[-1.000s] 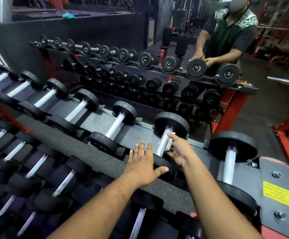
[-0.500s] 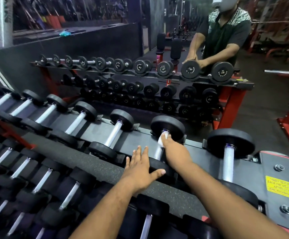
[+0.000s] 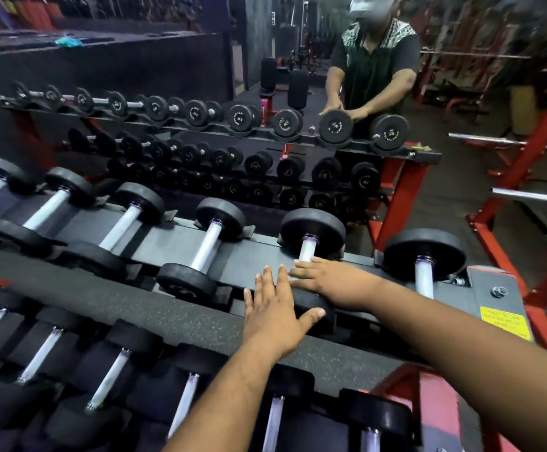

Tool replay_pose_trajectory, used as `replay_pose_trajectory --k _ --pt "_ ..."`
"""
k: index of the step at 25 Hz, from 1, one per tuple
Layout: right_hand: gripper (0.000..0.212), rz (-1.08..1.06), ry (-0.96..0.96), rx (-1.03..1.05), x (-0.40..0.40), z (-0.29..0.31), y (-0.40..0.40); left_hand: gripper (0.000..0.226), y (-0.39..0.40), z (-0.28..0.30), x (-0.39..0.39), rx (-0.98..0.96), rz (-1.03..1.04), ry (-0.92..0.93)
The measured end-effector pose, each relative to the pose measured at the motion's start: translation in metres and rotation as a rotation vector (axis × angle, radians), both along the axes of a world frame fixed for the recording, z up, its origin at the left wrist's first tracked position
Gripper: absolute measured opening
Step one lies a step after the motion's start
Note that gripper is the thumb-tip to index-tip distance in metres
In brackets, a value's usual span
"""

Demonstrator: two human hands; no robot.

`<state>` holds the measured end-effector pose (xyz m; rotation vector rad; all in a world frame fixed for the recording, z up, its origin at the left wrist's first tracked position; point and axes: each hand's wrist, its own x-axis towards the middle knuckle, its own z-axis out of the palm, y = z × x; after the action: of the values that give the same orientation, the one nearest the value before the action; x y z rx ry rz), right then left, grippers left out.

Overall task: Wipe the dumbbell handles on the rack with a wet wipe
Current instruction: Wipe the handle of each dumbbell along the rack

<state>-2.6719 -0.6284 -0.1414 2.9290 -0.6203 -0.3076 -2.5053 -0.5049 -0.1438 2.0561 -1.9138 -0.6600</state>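
Right hand (image 3: 326,278) has slid down the dumbbell handle (image 3: 307,250) since half a second ago: then its fingers sat up against the far head (image 3: 312,230), now they wrap the near end of the bar, leaving the far stretch bare. Wet wipe not visible; presumably under the palm, cannot tell. Left hand (image 3: 273,318) unchanged in place, flat and spread, fingers straight, palm on the speckled rubber lip of the rack (image 3: 174,321), thumb against the near head (image 3: 314,305) of the same dumbbell.

Handle: pale, bright metal cylinder with a rough, knurled-looking surface. Heads: matte black discs, round, rubbery finish. Rack tray behind the lip is smooth dark grey sheet metal; frame painted red.

Long axis of the handle runs from the near head away toward the far head, leaning slightly right as it recedes, and sloping upward on the tilted tray.

Relative to this dumbbell: neighbouring dumbbell (image 3: 425,265) just to the right, another dumbbell (image 3: 206,246) to the left, bare tray between each. Yellow label (image 3: 505,324) right of the right-hand neighbour, near the rack's end. Beyond the far head, a floor aisle, then a second rack (image 3: 405,154) with a person (image 3: 376,66) resting hands on its top row.
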Motion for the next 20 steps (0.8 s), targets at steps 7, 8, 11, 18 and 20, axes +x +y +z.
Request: replay_pose_trajectory --k 7,8,11,18,20 --pt "0.047 -0.754 -0.818 0.570 0.009 -0.017 0.037 0.110 0.002 0.004 0.002 -0.002 0.000 0.033" --pt "0.032 -0.850 -0.944 0.726 0.016 -0.018 0.039 0.110 0.002 0.003 0.001 -0.010 0.003 0.030" --pt "0.008 -1.065 -1.183 1.102 0.034 -0.004 0.031 0.110 0.001 0.000 0.000 -0.010 0.002 0.023" --pt "0.011 -1.285 -0.914 1.164 0.031 0.002 0.031 0.110 0.002 0.004 -0.004 0.022 0.015 0.006" --pt "0.013 -1.272 -0.977 1.098 0.015 0.007 0.040 0.109 0.004 0.007 -0.004 0.037 0.013 -0.010"
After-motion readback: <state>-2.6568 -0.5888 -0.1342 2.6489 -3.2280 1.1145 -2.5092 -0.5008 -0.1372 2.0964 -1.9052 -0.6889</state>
